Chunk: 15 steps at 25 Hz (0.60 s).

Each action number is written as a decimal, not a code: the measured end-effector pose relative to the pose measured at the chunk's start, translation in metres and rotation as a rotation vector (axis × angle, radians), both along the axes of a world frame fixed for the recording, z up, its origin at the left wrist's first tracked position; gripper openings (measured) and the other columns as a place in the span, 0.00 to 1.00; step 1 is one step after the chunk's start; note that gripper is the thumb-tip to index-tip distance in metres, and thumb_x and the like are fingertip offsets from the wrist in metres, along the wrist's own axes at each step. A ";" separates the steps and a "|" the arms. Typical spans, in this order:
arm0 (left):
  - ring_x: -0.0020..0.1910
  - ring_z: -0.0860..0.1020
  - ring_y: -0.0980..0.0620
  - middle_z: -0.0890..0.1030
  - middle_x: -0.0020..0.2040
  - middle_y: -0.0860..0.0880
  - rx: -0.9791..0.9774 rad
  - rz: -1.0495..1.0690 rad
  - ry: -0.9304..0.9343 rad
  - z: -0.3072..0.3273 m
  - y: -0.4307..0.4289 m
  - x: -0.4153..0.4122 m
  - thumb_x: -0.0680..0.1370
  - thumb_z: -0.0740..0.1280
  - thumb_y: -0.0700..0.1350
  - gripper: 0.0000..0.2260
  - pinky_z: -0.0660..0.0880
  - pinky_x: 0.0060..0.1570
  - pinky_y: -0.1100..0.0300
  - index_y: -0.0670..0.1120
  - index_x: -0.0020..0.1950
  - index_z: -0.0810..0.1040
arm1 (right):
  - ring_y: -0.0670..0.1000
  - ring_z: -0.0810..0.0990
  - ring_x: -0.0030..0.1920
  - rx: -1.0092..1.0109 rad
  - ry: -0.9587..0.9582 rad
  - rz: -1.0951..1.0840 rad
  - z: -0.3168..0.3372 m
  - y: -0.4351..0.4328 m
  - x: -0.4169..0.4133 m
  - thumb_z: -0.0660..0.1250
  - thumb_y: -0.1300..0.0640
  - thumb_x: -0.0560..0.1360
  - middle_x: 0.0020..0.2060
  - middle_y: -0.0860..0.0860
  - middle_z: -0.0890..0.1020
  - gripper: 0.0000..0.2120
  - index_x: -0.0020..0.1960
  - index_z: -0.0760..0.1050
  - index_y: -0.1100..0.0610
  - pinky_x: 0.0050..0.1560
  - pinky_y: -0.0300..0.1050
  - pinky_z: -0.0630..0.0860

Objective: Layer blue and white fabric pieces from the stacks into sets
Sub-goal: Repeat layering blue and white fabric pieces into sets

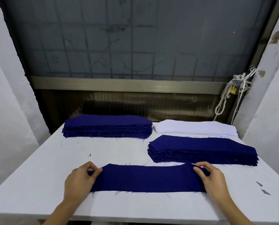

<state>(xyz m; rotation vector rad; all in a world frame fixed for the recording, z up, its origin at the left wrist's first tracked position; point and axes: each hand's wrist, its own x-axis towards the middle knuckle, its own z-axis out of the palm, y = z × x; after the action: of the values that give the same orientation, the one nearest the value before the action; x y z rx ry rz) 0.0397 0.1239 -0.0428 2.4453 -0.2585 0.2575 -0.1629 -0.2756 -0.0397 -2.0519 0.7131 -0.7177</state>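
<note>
You held one blue piece (148, 178) flat on the tabletop (38, 168), close to your edge, its long axis running left to right across your body. Your left hand (80, 177) pinched its left end between thumb and fingers. Your right hand (211, 177) pinched the right end the same way, so each hand was closed on cloth and the piece lay stretched between them.

What mattered for the next move, as I judge it, was the white stack (195, 128). It lay at the back right, its long axis parallel to your piece. It was directly behind the right blue stack (203, 151), which sat between it and your right hand. The left blue stack (108, 126) was at the back left, just beside the white. Your right hand was plainly the nearer one, so a white layer would call for a reach forward over that blue stack. The white piece could likely come back without turning, since both lay the same way.
</note>
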 end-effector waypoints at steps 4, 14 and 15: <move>0.35 0.77 0.63 0.79 0.35 0.64 0.067 0.004 -0.056 -0.002 -0.002 -0.001 0.77 0.70 0.58 0.11 0.71 0.30 0.63 0.58 0.38 0.75 | 0.48 0.80 0.50 -0.126 0.085 -0.036 -0.001 0.001 0.001 0.72 0.57 0.77 0.46 0.45 0.83 0.05 0.48 0.80 0.47 0.47 0.48 0.78; 0.36 0.72 0.50 0.76 0.36 0.55 0.284 -0.109 -0.320 -0.011 -0.005 -0.001 0.78 0.61 0.57 0.13 0.72 0.36 0.53 0.50 0.42 0.74 | 0.51 0.75 0.49 -0.547 0.343 -0.131 -0.008 0.006 0.003 0.71 0.45 0.76 0.47 0.45 0.77 0.11 0.54 0.79 0.50 0.48 0.49 0.73; 0.34 0.71 0.51 0.74 0.33 0.56 0.300 -0.112 -0.316 -0.009 -0.005 -0.001 0.78 0.57 0.60 0.16 0.71 0.35 0.53 0.50 0.39 0.72 | 0.51 0.75 0.50 -0.586 0.377 -0.131 -0.008 0.008 0.003 0.69 0.43 0.77 0.47 0.45 0.78 0.12 0.54 0.78 0.49 0.49 0.48 0.73</move>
<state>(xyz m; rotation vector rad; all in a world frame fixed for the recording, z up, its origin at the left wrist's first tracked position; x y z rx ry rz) 0.0383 0.1185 -0.0523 2.6654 -0.6084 0.5938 -0.1600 -0.2677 -0.0482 -2.7429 0.9341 -0.6712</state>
